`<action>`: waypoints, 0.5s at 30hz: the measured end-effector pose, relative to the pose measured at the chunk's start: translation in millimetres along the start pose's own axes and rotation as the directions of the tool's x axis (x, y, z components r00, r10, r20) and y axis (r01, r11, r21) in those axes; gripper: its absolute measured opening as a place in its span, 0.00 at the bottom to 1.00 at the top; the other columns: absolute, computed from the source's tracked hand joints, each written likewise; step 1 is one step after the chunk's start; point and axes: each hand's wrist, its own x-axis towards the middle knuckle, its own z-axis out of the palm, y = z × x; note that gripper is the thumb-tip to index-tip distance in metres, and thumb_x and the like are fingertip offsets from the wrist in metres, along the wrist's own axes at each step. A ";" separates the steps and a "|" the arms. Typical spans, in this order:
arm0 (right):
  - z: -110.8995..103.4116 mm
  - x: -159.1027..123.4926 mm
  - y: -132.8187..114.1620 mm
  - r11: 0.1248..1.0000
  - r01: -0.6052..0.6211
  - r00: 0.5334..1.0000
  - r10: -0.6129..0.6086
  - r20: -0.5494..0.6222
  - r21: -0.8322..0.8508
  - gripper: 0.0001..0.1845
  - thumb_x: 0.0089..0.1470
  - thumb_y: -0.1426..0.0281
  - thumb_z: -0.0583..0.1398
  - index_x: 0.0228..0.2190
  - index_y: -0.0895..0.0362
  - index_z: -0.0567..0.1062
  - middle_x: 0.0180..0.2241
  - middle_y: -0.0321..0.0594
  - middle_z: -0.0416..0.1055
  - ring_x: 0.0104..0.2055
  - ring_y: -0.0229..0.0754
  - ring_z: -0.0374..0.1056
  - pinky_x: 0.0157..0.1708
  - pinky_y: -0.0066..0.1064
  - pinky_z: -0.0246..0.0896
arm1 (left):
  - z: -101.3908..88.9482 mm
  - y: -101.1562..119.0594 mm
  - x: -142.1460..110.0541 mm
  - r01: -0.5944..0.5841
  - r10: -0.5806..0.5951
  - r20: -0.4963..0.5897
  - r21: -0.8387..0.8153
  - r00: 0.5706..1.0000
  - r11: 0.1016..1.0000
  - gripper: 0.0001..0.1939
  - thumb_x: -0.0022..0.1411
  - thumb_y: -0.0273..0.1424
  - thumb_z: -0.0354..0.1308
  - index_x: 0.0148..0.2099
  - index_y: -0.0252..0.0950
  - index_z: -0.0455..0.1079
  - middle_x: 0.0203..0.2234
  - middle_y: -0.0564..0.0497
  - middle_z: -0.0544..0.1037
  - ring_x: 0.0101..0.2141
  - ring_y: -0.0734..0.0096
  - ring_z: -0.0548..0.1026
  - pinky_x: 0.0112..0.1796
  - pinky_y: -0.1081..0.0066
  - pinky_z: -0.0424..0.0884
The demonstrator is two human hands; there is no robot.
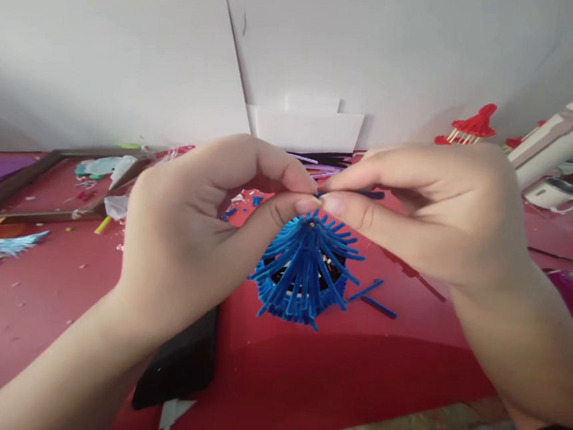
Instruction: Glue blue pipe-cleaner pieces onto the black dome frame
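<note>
A dark blue pipe cleaner (372, 195) is pinched between both hands, just above a blue craft piece. My left hand (190, 226) closes thumb and forefinger on one end, most of which is hidden. My right hand (431, 214) pinches it close by, and a short length sticks out behind the right fingers. Below the fingertips stands the cone-shaped craft piece (306, 270), built of blue fuzzy strands that fan down from a peak, with a black part inside. Two short blue pipe cleaner pieces (378, 308) lie to its right on the red table.
A black phone (178, 359) with a white cable lies at the front left. A brown frame (13, 184) and scraps spread over the left side. White mug (553, 195), red craft piece (475, 124) and a white cylinder (564, 132) stand at the right.
</note>
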 end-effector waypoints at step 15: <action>20.3 -11.8 11.5 0.982 0.004 0.990 0.022 -0.140 0.186 0.01 0.59 0.70 0.66 0.35 0.53 0.79 0.32 0.33 0.78 0.34 0.36 0.74 0.35 0.30 0.74 | 2.9 -1.8 1.6 0.026 -0.022 0.045 -0.095 0.999 0.995 0.01 0.67 0.31 0.64 0.40 0.43 0.76 0.33 0.63 0.82 0.34 0.79 0.78 0.37 0.74 0.73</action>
